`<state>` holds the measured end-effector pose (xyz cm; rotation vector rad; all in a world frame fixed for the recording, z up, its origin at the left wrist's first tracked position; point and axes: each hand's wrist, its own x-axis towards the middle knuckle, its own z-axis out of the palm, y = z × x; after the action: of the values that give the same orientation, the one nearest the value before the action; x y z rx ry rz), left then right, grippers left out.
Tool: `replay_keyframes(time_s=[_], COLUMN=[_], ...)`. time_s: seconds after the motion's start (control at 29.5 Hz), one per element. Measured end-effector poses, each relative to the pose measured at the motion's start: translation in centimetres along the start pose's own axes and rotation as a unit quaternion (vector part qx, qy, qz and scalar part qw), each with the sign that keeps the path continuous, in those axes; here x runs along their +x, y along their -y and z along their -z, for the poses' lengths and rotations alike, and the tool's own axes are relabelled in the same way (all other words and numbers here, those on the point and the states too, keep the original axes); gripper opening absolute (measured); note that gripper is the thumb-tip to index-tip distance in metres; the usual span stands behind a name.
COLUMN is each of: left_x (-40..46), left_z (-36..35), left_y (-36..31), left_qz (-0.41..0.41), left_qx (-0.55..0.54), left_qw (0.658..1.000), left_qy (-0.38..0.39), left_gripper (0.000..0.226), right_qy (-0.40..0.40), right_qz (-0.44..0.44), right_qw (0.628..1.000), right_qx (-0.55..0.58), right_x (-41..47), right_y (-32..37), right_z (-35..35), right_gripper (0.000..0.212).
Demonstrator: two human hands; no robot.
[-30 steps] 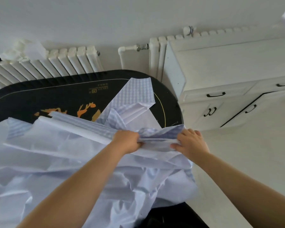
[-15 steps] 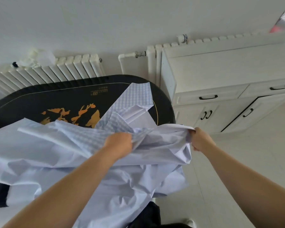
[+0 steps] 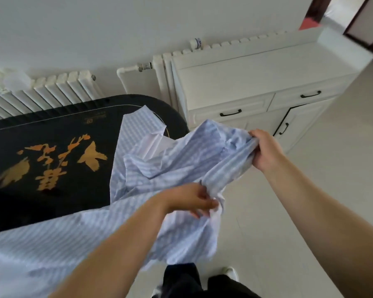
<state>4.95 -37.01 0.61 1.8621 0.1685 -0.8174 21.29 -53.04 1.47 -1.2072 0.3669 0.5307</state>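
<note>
A light blue striped shirt (image 3: 177,166) hangs crumpled between my hands, partly off the right end of a black table (image 3: 52,134) with gold markings. My right hand (image 3: 265,149) grips a bunched fold of the shirt, lifted out past the table's edge over the floor. My left hand (image 3: 190,198) is lower and nearer to me, its fingers curled on the cloth's edge. One sleeve or panel lies back on the table top. The rest of the shirt drapes down toward my legs at the lower left.
A white cabinet (image 3: 256,82) with black handles stands to the right of the table. White radiators (image 3: 52,91) line the wall behind. Pale tiled floor (image 3: 332,179) spreads to the right. My dark trousers and a white shoe (image 3: 230,273) show at the bottom.
My right hand has pulled the shirt up and right, off the table end. My left hand has dropped lower and slid along the cloth. More of the black table top shows.
</note>
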Motion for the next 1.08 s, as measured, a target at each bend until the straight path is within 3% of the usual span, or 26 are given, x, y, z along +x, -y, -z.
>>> replay_keyframes(time_s=[0.07, 0.14, 0.2, 0.24, 0.3, 0.37, 0.51, 0.58, 0.64, 0.74, 0.85, 0.95, 1.02, 1.08], left_x=[-0.6, -0.4, 0.2, 0.4, 0.8, 1.9, 4.1, 5.6, 5.8, 5.8, 5.5, 3.5, 1.8, 1.0], left_z=[2.2, 4.4, 5.6, 5.7, 4.9, 3.3, 2.1, 3.9, 4.9, 5.5, 4.3, 2.0, 0.9, 0.5], left_y=[-0.7, 0.2, 1.7, 2.3, 3.0, 4.6, 9.1, 12.0, 10.7, 5.0, -2.1, -8.0, -10.8, -12.0], left_qz=[0.005, 0.052, 0.086, 0.108, 0.165, 0.191, 0.199, 0.232, 0.224, 0.124, -0.010, -0.098, -0.139, -0.156], left_qx=[-0.174, -0.352, -0.519, -0.569, -0.574, -0.564, -0.552, -0.495, -0.423, -0.350, -0.305, -0.148, -0.049, 0.083], left_qw=[0.970, 0.872, 0.774, 0.744, 0.729, 0.727, 0.737, 0.746, 0.788, 0.842, 0.912, 0.977, 0.989, 0.982], left_qy=[-0.169, -0.337, -0.353, -0.332, -0.335, -0.343, -0.337, -0.380, -0.387, -0.391, -0.275, -0.115, 0.027, 0.062], left_gripper=[0.031, 0.047, 0.069, 0.082, 0.077, 0.045, 0.021, 0.015, 0.026, 0.027, 0.025, 0.031, 0.049, 0.054], right_qy=[0.069, 0.139, 0.200, 0.232, 0.284, 0.329, 0.393, 0.437, 0.450, 0.446, 0.414, 0.303, 0.212, 0.129], right_qz=[-0.021, -0.041, -0.019, -0.014, -0.029, -0.021, 0.020, 0.017, 0.000, 0.008, 0.047, 0.123, 0.188, 0.222], right_qw=[0.996, 0.988, 0.979, 0.973, 0.958, 0.942, 0.912, 0.883, 0.863, 0.837, 0.819, 0.825, 0.842, 0.879], right_qx=[0.045, 0.059, 0.023, 0.005, -0.016, -0.054, -0.120, -0.168, -0.231, -0.318, -0.395, -0.462, -0.458, -0.403], right_x=[-1.3, -3.4, -5.1, -6.1, -7.9, -9.0, -10.5, -10.8, -10.9, -11.5, -12.0, -12.2, -12.2, -12.0], right_y=[2.0, 3.7, 4.7, 5.0, 5.2, 5.3, 6.2, 6.5, 6.4, 6.1, 5.0, 3.5, 2.7, 2.3], right_z=[1.4, 2.3, 2.8, 2.9, 3.2, 3.7, 5.7, 6.8, 7.5, 7.8, 6.7, 4.5, 3.5, 3.6], right_gripper=[0.023, 0.027, 0.024, 0.021, 0.026, 0.024, 0.015, 0.015, 0.025, 0.031, 0.023, 0.007, 0.002, 0.004])
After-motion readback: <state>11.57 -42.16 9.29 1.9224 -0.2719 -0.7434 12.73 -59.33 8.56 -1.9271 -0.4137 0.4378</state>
